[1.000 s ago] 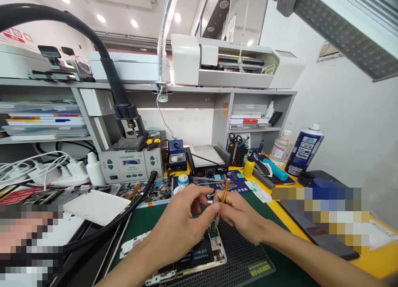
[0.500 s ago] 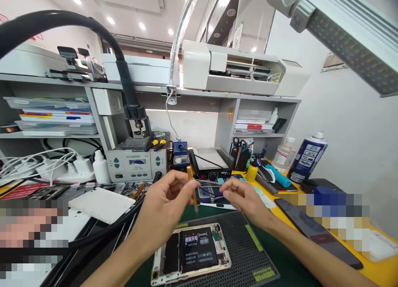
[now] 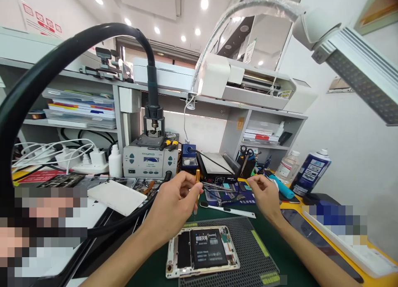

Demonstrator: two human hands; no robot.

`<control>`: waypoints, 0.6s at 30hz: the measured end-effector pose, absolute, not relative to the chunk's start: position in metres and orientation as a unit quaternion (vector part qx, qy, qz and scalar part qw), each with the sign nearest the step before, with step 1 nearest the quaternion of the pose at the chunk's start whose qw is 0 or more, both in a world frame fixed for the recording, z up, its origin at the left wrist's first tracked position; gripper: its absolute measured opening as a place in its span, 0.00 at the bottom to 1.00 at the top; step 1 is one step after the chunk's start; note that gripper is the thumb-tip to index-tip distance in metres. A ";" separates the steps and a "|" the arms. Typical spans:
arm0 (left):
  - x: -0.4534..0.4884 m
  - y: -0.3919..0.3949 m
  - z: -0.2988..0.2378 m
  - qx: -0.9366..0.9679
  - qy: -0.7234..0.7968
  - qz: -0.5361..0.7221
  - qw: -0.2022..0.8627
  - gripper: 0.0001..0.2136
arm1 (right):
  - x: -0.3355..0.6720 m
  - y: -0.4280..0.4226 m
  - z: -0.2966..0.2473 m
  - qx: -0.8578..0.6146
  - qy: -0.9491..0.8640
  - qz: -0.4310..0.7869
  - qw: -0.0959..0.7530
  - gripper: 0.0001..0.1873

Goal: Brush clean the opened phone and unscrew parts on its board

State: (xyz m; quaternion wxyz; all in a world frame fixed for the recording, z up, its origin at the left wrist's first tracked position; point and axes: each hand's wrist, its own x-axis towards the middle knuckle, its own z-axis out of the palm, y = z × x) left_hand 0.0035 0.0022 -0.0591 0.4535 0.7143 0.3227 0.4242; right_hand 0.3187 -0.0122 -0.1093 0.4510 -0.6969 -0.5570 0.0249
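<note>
Pinching golden screwdriver (image 3: 197, 176) — left grip (image 3: 174, 202), opened device (image 3: 210, 247) below, right grip (image 3: 265, 195) — contents unclear

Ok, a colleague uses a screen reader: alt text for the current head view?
The left hand holds a gold tool near an opened device, black battery exposed, on a perforated mat. The right hand hovers apart from the tool; a grey control unit stands behind.

Two hands (image 3: 175, 201) — one screwdriver (image 3: 197, 176) — one toothbrush (image 3: 238, 212)
</note>
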 end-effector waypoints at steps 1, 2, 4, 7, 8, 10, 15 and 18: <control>0.002 0.003 -0.060 0.713 0.323 0.424 0.455 0.13 | 0.324 -0.010 -0.108 -0.705 -0.551 0.019 0.446 0.15; 0.001 0.003 -0.062 0.712 0.322 0.424 0.457 0.13 | 0.328 -0.007 -0.107 -0.712 -0.549 0.017 0.437 0.15; -0.001 0.002 -0.067 0.712 0.321 0.419 0.464 0.14 | 0.334 -0.002 -0.107 -0.722 -0.559 0.024 0.407 0.15; -0.003 0.000 -0.073 0.715 0.320 0.410 0.468 0.14 | 0.335 0.001 -0.107 -0.721 -0.602 0.054 0.340 0.15; -0.003 0.000 -0.074 0.717 0.319 0.407 0.467 0.14 | 0.334 0.002 -0.108 -0.718 -0.617 0.063 0.316 0.15; -0.002 -0.001 -0.075 0.720 0.320 0.406 0.463 0.14 | 0.332 0.001 -0.108 -0.710 -0.644 0.073 0.274 0.15; 0.001 0.001 -0.074 0.717 0.327 0.414 0.456 0.13 | 0.329 -0.001 -0.108 -0.700 -0.677 0.063 0.216 0.15; 0.001 0.001 -0.074 0.716 0.330 0.418 0.452 0.13 | 0.327 -0.001 -0.107 -0.700 -0.684 0.055 0.196 0.15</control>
